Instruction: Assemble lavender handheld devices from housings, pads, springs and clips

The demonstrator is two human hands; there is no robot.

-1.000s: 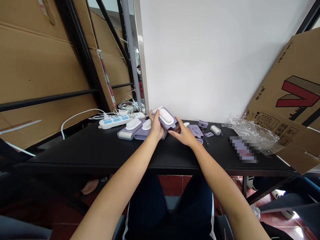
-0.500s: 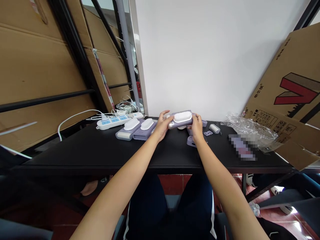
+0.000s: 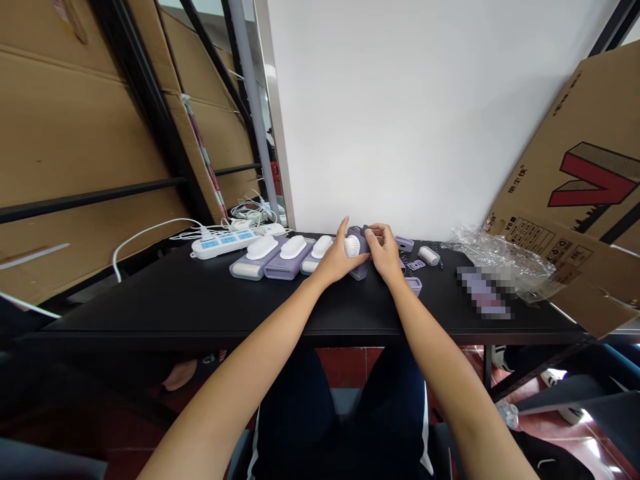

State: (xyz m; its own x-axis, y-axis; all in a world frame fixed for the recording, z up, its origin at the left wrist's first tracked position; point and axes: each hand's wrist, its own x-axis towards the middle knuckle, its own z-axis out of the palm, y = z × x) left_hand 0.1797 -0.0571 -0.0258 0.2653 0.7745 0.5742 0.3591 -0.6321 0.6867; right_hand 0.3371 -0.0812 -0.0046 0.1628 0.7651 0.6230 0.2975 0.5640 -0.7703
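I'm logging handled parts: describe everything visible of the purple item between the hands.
The purple item looks plastic, with a white, ridged part facing the left hand. It appears tilted, held between that hand and the right hand, which partly hide it. Contact with the black table is unclear.

Left fingers (image 3: 344, 231) mask part of the purple-and-white device (image 3: 353, 247); well right of them, a pixelated item (image 3: 483, 293) defies reading, the carton (image 3: 575, 190) runs off-frame!
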